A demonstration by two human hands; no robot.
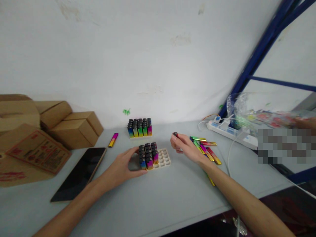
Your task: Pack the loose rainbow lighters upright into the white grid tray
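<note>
My left hand (120,166) grips a pale tray (165,160) with round cells, thumb at its front edge and fingers behind its left side. Several black-topped lighters (148,156) with shiny blue, pink and gold bodies stand upright in its left part; the cells on the right hold nothing. To the right of the tray, my right hand (181,144) is closed around a lighter (175,134). Only its dark top shows above the fingers. Beyond my right hand, several loose lighters (207,149) in green, red, pink and gold lie in a pile, partly hidden by my forearm.
A filled block of lighters (139,128) stands near the wall. One pink and yellow lighter (113,140) lies by a black tablet (80,172). Cardboard boxes (74,131) crowd the left. A power strip (232,134) with cables and a person's hand (307,123) beside plastic packaging (266,117) are right.
</note>
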